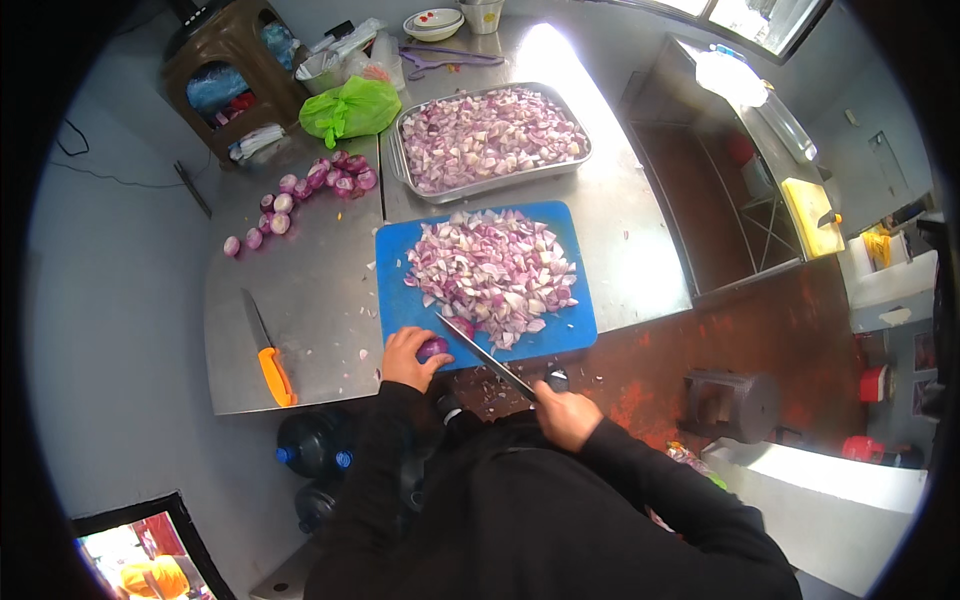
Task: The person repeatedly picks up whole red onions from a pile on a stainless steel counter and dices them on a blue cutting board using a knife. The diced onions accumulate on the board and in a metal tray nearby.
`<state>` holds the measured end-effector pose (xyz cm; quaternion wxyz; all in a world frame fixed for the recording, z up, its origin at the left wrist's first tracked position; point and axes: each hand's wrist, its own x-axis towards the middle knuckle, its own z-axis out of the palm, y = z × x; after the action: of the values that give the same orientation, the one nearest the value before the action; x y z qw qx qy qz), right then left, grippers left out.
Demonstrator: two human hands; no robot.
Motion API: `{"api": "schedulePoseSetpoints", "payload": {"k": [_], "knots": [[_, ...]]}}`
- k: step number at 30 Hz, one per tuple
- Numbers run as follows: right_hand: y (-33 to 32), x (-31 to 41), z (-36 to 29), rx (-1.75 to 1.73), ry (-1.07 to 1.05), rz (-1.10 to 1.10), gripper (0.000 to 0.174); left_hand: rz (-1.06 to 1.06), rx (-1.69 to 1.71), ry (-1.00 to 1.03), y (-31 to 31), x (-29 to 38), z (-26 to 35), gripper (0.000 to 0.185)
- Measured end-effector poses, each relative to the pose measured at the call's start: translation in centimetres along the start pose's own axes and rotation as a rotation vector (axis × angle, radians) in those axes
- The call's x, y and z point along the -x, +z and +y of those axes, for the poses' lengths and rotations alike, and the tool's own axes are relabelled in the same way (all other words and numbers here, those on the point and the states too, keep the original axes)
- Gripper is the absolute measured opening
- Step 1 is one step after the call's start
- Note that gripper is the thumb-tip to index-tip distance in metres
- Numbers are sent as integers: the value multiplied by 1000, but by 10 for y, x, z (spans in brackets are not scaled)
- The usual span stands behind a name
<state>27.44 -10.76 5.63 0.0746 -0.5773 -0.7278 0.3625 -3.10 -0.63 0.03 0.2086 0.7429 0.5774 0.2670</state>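
Observation:
My left hand (411, 360) holds a red onion piece (433, 347) against the near left edge of a blue cutting board (394, 292). In my right hand (568, 414) is a kitchen knife (491, 361), its blade slanting up and left over the board, beside another red onion piece (460, 325). A heap of chopped red onion (491, 270) covers much of the board. Behind it stands a metal tray (480, 189) filled with chopped onion. Several peeled red onions (283, 202) lie on the steel table to the left.
An orange-handled knife (276, 375) lies on the steel table (315, 300) at left. A green plastic bag (351, 109), a brown plastic stool (232, 75), purple hangers (450, 60) and bowls (433, 26) are at the back. Large water bottles (311, 442) stand below the table.

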Motion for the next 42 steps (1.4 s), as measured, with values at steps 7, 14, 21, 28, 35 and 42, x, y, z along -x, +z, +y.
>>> {"api": "schedulePoseSetpoints", "payload": {"k": [7, 14, 21, 28, 35, 42], "knots": [[34, -48, -18, -21, -55, 58, 18, 204, 276, -222, 13, 28, 17, 26], [35, -74, -26, -193, -78, 112, 20, 315, 244, -164, 24, 31, 22, 17], [43, -91, -23, -109, -87, 44, 22, 327, 217, -158, 28, 34, 24, 14], [47, -96, -28, -100, -31, -18, 23, 387, 237, -119, 31, 33, 25, 14], [47, -98, -33, -94, -71, 21, 22, 372, 257, -99, 31, 34, 22, 11], [52, -102, -35, -93, -102, 73, 21, 376, 247, -90, 29, 36, 23, 9]]}}
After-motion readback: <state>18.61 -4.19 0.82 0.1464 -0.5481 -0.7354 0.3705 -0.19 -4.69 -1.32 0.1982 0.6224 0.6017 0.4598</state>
